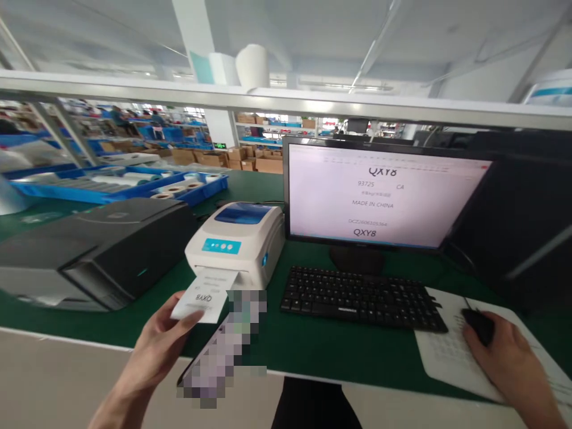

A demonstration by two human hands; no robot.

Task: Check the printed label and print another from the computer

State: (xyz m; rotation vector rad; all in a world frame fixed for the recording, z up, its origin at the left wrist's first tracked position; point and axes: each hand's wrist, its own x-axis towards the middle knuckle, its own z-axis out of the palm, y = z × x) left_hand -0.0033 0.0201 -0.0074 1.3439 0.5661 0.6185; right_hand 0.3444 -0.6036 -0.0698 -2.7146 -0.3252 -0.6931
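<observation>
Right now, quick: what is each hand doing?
Left hand: closed on the printed label coming out of the white label printer.
Right hand: curled over the black mouse on the paper sheet.

White label (204,295) — printed, half out.

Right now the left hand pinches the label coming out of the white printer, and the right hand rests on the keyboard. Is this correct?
Not quite. In the head view the left hand does pinch the label at the white printer, but the right hand rests on the black mouse, beside the keyboard, not on it.
</observation>
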